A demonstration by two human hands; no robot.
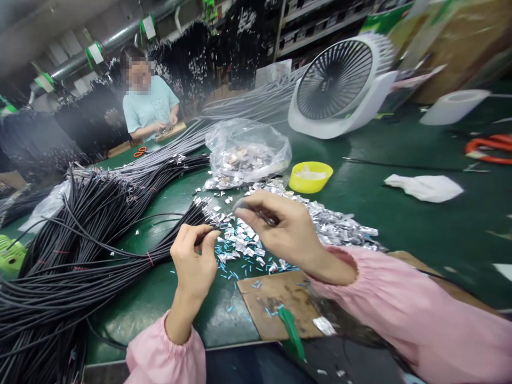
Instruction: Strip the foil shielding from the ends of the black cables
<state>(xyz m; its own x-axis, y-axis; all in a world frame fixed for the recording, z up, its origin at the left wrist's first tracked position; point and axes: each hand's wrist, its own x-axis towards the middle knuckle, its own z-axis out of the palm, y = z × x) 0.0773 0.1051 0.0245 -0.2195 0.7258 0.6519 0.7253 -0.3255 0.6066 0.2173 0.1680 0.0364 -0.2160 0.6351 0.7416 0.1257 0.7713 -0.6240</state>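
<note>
A dark green tabletop (416, 224) spreads beneath everything. Across its left side sprawls a thick mass of thin black cables (92, 234), partly tied with red bands; pale grey cables (244, 109) run behind it. At the far side sits a person in a light-blue T-shirt (154, 106), hands together over a small board. A round white plastic fan (334, 82) stands to the right, near a clear plastic bag (250, 152) of small pieces. Before the bag lies a heap of crumpled silver foil scraps (340, 221). Above the scraps, the right hand (276, 224) has thumb and fingers closed around a dark, shiny object (268, 216), mostly hidden. The left hand (196, 250) is just beside the cable ends, thumb and forefinger nearly together; whether it grips a cable I cannot tell. Below are a flat brown cardboard piece (266, 301) and tiny blue slivers (230, 276).
</note>
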